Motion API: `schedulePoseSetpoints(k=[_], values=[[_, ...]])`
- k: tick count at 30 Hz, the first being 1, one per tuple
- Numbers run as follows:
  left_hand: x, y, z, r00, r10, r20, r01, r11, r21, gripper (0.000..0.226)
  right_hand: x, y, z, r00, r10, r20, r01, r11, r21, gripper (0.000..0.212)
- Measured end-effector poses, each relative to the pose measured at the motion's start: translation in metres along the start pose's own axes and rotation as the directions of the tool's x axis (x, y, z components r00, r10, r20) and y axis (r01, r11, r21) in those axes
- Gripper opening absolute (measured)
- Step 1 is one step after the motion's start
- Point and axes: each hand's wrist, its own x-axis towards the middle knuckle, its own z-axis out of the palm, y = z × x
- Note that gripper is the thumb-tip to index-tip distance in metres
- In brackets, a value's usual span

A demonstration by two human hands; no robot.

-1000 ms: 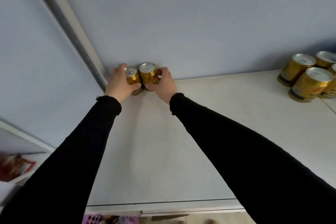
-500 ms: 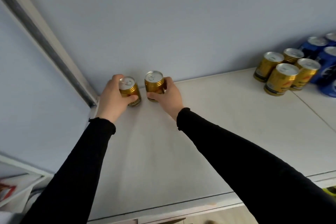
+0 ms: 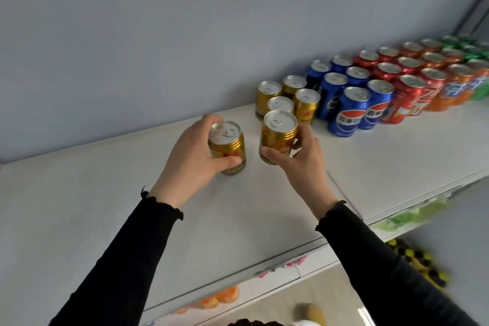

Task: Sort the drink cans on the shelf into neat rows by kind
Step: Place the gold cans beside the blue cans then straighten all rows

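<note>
Step in hand: carrying stray gold cans to their group. Left hand [image 3: 193, 156] grips one gold can [image 3: 227, 148] low over the shelf [image 3: 105, 193]; right hand [image 3: 299, 156] holds another can [image 3: 277, 137] just before the gold cluster [image 3: 285, 98]. Next move, I'd judge: set both upright, flush in that row beside the blue cans [image 3: 349, 103].

Glossy gold metal cans [image 3: 275, 137], silvery lids, matt white shelf [image 3: 105, 206]

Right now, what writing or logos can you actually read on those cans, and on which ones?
"百事" with the round Pepsi logo: front blue can, and again on the blue can beside it.
Large white characters on the red cans: too blurred to read.
White lettering on the orange cans: unreadable.
Gold cans in the hands: print too small.
</note>
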Motion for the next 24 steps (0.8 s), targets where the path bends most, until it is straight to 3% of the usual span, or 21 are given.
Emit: schedulePoseSetpoints(k=[7, 16, 19, 24], values=[[0.030, 0.084, 0.094, 0.997, -0.080, 0.004, 0.079, 0.991, 0.107, 0.075, 0.049, 0.055, -0.086, 0.988, 0.061, 0.141, -0.071, 0.995, 0.068, 0.060], [0.048, 0.112, 0.126, 0.978, -0.205, -0.040, 0.209, 0.965, 0.159, 0.072, 0.066, 0.073, -0.087, 0.981, 0.052, 0.185, -0.085, 0.982, 0.172, 0.072], [0.045, 0.110, 0.124, 0.971, -0.237, -0.013, 0.236, 0.957, 0.172, 0.078, 0.059, 0.075, -0.093, 0.981, -0.002, 0.192, -0.030, 0.986, 0.166, 0.073], [0.040, 0.112, 0.102, 0.970, -0.242, 0.032, 0.230, 0.951, 0.207, 0.085, 0.061, 0.061, -0.130, 0.965, -0.199, 0.170, 0.206, 0.978, -0.026, 0.064]])
